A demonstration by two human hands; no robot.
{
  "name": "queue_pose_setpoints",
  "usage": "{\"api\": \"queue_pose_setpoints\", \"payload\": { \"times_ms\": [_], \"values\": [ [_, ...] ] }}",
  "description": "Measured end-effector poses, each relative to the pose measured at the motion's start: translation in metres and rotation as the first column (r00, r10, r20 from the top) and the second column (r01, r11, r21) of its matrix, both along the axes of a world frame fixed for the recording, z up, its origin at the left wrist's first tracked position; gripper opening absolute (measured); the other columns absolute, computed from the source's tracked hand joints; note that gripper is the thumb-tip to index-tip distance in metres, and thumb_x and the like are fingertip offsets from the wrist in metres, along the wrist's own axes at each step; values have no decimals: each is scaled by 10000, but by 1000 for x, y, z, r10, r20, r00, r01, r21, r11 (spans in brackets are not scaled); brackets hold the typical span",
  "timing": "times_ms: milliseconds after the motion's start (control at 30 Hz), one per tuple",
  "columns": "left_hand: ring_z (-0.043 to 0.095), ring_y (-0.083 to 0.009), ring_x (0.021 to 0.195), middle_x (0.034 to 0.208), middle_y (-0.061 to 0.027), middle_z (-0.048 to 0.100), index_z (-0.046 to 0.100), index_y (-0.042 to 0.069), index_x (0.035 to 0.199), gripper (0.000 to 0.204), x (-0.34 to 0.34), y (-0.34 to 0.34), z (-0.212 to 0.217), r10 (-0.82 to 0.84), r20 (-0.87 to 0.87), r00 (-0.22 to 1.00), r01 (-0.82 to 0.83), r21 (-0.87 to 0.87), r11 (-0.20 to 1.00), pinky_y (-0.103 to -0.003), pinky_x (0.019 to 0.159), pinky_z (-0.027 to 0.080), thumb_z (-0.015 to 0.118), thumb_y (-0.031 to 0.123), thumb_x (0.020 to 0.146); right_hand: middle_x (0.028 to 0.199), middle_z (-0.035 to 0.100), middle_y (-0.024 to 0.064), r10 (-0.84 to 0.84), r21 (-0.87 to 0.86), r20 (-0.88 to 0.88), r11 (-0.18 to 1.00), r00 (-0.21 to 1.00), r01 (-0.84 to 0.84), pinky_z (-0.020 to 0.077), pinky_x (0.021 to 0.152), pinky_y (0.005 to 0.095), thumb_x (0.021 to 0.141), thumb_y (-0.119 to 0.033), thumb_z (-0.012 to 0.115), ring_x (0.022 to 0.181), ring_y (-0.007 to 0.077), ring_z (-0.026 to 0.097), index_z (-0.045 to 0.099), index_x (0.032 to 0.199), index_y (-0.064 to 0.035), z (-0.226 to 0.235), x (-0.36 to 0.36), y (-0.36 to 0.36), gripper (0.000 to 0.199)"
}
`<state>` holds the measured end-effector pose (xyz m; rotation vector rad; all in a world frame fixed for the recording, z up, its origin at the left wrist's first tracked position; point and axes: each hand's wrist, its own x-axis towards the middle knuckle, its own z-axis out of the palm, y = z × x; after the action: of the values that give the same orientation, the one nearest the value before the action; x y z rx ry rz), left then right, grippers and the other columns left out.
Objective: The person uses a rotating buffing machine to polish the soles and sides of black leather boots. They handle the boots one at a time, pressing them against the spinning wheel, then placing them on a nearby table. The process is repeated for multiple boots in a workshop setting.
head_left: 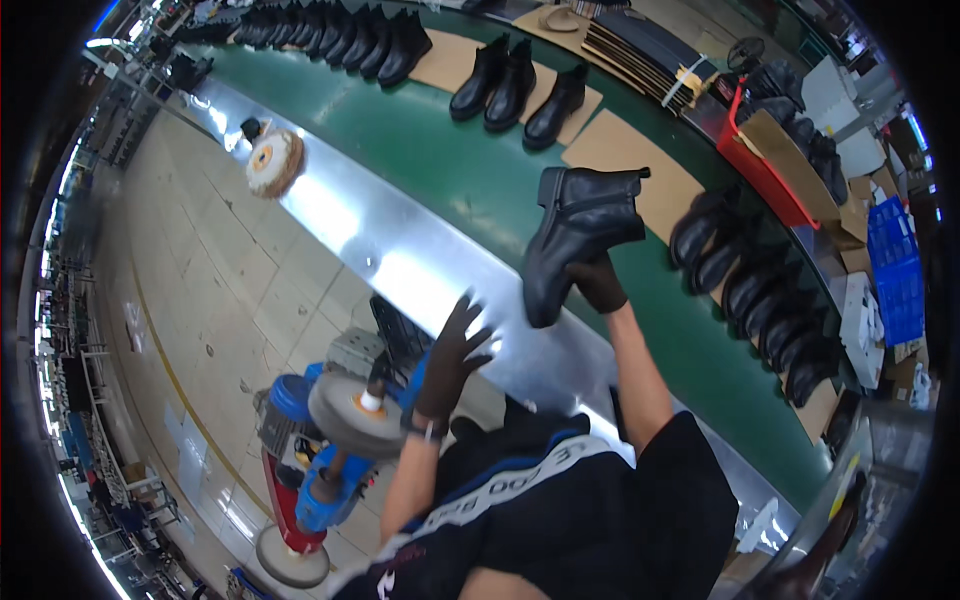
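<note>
Your right hand (pixel 598 282), in a dark glove, is closed around the sole of a black ankle boot (pixel 577 237); you hold the boot up over the near edge of the green conveyor belt (pixel 440 140), toe tilted down toward you and the heel end toward the belt. Your left hand (pixel 452 352), also gloved, is spread wide with the fingers splayed and grips nothing; it hovers above the shiny metal ledge (pixel 380 240) that runs along the belt, just beside the blue buffing machine (pixel 320 440) with its grey polishing wheel (pixel 352 412).

Beyond the boot, flat brown cardboard sheets (pixel 640 165) lie on the belt, some bare, some carrying boots: three black boots (pixel 512 88) stand on one sheet farther up, and a long row of black boots (pixel 335 35) runs toward the far end. To your right, a line of black boots (pixel 775 310) rests along the belt's edge. A red bin (pixel 765 170) holds a brown cardboard piece and dark footwear. Past it sits a blue crate (pixel 895 265); what it holds is hidden. A bundle of flat dark sheets tied with a pale strap (pixel 640 50) lies behind the belt. A fluffy round buffing wheel (pixel 273 160) sits at the ledge's far left.
</note>
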<state>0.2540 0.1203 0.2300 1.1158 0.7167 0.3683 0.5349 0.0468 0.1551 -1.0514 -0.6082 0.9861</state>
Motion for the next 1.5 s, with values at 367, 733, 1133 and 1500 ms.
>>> {"api": "queue_pose_setpoints", "payload": {
  "times_ms": [367, 733, 1133, 1500],
  "values": [
    [670, -223, 977, 1121, -148, 669, 544, -25, 1260, 399, -129, -54, -7, -49, 239, 970, 162, -482, 861, -342, 848, 557, 505, 249, 972, 1356, 499, 180, 330, -141, 685, 935, 650, -326, 379, 1062, 377, 660, -159, 833, 1242, 276, 491, 394, 1415, -12, 211, -132, -89, 886],
    [570, -247, 1173, 1204, -139, 636, 528, 42, 1311, 689, -274, -154, -84, 566, 364, 740, -38, -817, 576, -408, 1053, 382, 435, 599, 916, 1262, 577, 116, 836, -723, -3, 377, 549, -578, 465, 960, 356, 745, -118, 746, 1104, 247, 586, 490, 1346, -56, 87, -232, -185, 656],
    [549, -331, 1170, 1268, -216, 559, 417, -5, 1368, 925, -253, -121, -210, 813, 160, 560, -269, -893, 361, -453, 1062, 395, 159, 752, 904, 995, 650, 102, 280, -554, -213, 755, 936, -351, 496, 900, 344, 828, -178, 618, 967, 201, 628, 623, 1022, -35, -57, -365, -195, 241],
    [512, -346, 1229, 1329, -165, 532, 417, 82, 1396, 837, -264, -67, -272, 805, 160, 571, -264, -893, 365, -486, 1066, 379, 147, 718, 923, 970, 677, 88, -44, -475, -733, 748, 679, -464, 529, 843, 324, 823, -213, 619, 879, 185, 653, 636, 990, -33, -105, -402, -118, 246]
  ]
}}
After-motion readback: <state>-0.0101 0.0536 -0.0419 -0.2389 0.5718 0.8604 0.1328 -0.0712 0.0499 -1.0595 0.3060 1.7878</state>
